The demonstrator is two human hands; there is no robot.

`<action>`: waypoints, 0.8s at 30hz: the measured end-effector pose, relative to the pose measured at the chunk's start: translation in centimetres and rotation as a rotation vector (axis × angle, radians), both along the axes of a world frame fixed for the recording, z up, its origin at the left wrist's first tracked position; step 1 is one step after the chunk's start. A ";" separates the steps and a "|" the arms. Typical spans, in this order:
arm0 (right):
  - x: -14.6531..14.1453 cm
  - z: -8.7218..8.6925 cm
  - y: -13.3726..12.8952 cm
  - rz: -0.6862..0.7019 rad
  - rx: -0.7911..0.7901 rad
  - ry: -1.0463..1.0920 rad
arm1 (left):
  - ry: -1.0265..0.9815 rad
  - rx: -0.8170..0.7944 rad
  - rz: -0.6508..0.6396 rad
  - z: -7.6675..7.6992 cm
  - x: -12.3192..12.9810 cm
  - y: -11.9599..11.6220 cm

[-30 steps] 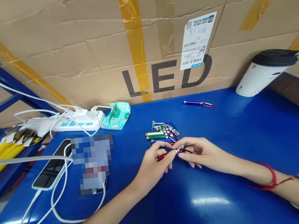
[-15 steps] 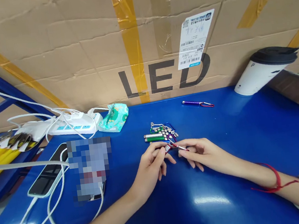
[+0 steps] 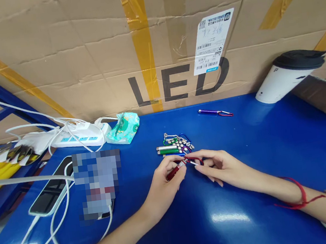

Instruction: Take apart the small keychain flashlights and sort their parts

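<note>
Slanting from lower left to upper right, the red tube [image 3: 173,173] has its long axis set diagonally above the worktop [image 3: 177,235], its silver end pointing up and right, toward the right hand [image 3: 220,164], and its red end toward the lower left. The left hand [image 3: 162,179] has its grip closed around it, thumb on the near side, fingers curled behind. At the silver end sits the red carabiner clip [image 3: 198,159], lying roughly left to right; whether the two are joined I cannot tell. The right hand's grip is nearly closed, pinching the clip between thumb and fingers. Just beyond the hands lie a silver tube [image 3: 167,147] and a green tube [image 3: 168,151], side by side and level, a partly hidden blue tube [image 3: 173,155] nearer, and small silver caps [image 3: 180,145] to their right. Farther back, a purple tube [image 3: 208,111] with a clip lies nearly crosswise, well apart. A white cup [image 3: 277,84] stands far right, before a cardboard box [image 3: 99,66]
</note>
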State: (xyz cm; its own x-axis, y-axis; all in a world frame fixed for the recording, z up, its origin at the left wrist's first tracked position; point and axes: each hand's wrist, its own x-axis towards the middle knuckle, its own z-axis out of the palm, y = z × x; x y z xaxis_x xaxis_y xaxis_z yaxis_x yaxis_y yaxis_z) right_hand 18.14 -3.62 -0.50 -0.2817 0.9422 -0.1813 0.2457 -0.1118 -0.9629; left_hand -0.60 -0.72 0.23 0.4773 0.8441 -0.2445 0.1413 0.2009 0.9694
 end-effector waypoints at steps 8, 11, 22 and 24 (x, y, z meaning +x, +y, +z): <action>0.2 -0.4 0.2 0.001 -0.012 0.054 | 0.019 0.022 -0.018 0.3 0.1 0.0; 0.1 -0.5 0.3 -0.052 0.008 0.089 | 0.041 0.046 -0.038 0.3 0.0 -0.1; 0.0 -0.8 0.3 -0.059 -0.040 0.088 | -0.014 0.074 -0.031 0.3 0.2 -0.2; -0.2 -0.8 0.2 -0.065 -0.022 0.089 | -0.005 0.081 -0.042 0.1 0.2 -0.3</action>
